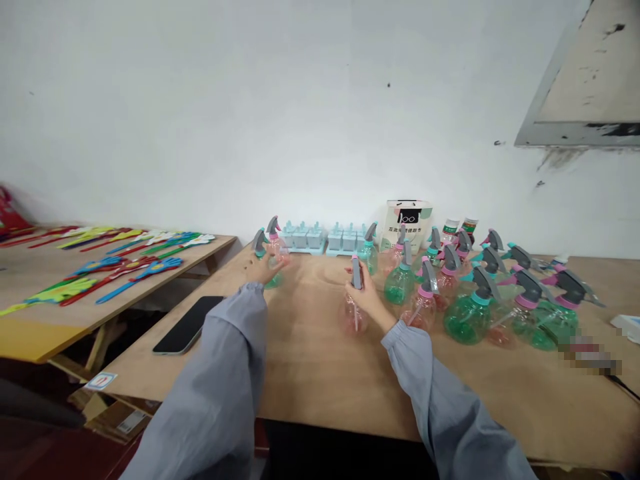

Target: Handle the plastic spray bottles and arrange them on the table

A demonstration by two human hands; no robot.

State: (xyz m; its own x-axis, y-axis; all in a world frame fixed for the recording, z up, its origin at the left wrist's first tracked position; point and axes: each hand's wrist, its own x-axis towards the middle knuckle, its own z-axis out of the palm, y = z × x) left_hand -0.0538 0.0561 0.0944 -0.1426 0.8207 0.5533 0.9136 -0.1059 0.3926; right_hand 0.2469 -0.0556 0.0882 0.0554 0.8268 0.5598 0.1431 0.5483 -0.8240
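Observation:
My left hand [261, 270] is at a green spray bottle [273, 281] that stands on the table. Its thumb and fingers are spread to either side of the bottle's neck, below the grey spray head; part of the bottle is hidden behind the hand. Just beside it stands a pink spray bottle [278, 248]. My right hand [365, 293] is closed around the upper part of another pink spray bottle [354, 319], upright over the middle of the table. Its grey trigger head faces me, and the clear pink body shows below the fingers.
Several green and pink spray bottles [467, 320] crowd the right side. Light-blue ice-pop moulds [300, 239] and a printed paper bag [406, 227] stand by the wall. A phone [187, 325] lies at left. Colourful hand-shaped clappers [137, 268] cover the neighbouring table.

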